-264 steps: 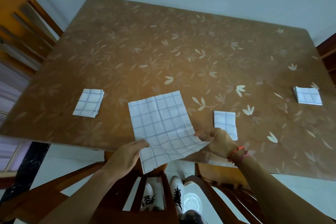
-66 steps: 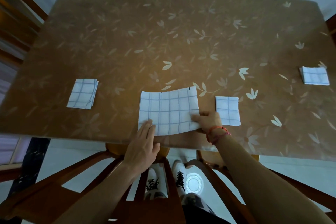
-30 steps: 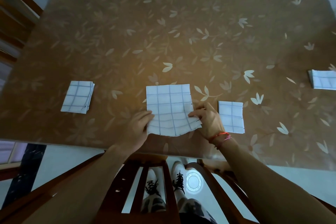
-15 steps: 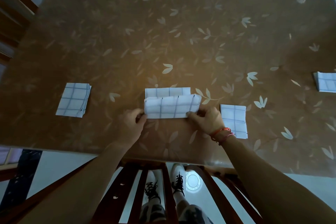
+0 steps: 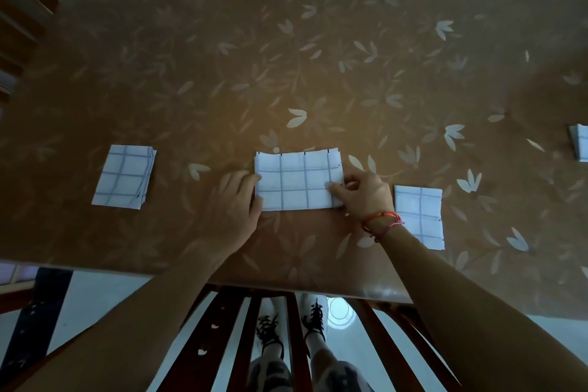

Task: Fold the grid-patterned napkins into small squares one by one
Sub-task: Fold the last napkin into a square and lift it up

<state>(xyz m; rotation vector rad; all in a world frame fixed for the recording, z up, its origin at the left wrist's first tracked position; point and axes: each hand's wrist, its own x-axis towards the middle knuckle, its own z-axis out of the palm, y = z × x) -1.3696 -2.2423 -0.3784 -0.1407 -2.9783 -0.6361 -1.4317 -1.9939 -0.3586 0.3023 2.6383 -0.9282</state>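
lighting: dim, warm brown cast; brightest at mid table (image 5: 302,79), fading to dark corners. floor (image 5: 105,296) below paler, cooler, with one small round bright spot. shadows: soft, faint, at the left hand (image 5: 229,210). sharpness: left hand softly blurred; grid napkin (image 5: 299,181) crisp. distortion: wide-angle bowing along table edges.

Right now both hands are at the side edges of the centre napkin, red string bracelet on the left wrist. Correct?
No. Head view: the red string bracelet is on the right wrist, not the left. The rest holds: left hand and right hand are at the side edges of the centre napkin.
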